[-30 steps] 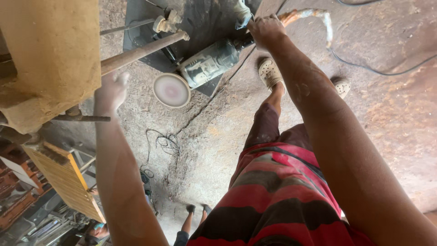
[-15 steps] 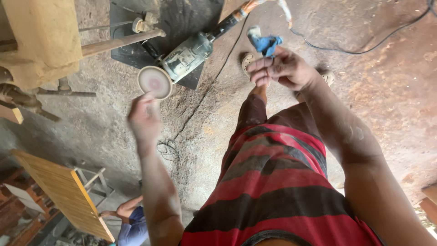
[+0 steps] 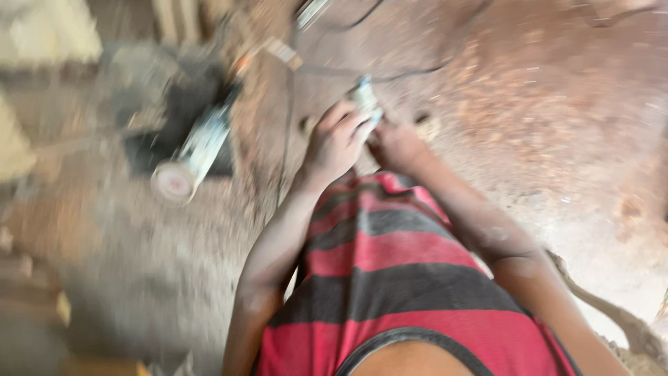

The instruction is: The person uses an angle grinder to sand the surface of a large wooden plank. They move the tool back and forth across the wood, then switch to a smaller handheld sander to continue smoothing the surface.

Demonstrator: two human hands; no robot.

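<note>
The view is heavily blurred. My left hand (image 3: pixel 337 143) and my right hand (image 3: pixel 398 145) are together in front of my red and dark striped shirt (image 3: pixel 390 278). Both close around a small pale blue item (image 3: pixel 365 97) that sticks up between them; its kind is too smeared to tell. An angle grinder (image 3: pixel 202 146) with a round pale disc (image 3: pixel 172 182) lies on the floor to the left of my hands, untouched.
The grinder rests on a dark mat (image 3: pixel 156 115) on the dusty reddish floor (image 3: pixel 557 139). A dark cable (image 3: pixel 287 139) runs across the floor past the grinder. Pale wooden pieces (image 3: pixel 17 150) blur at the left edge.
My left hand has swung from near the grinder's disc over to my right hand, and both now hold the blue item. The camera has turned quickly, which smears the picture.
</note>
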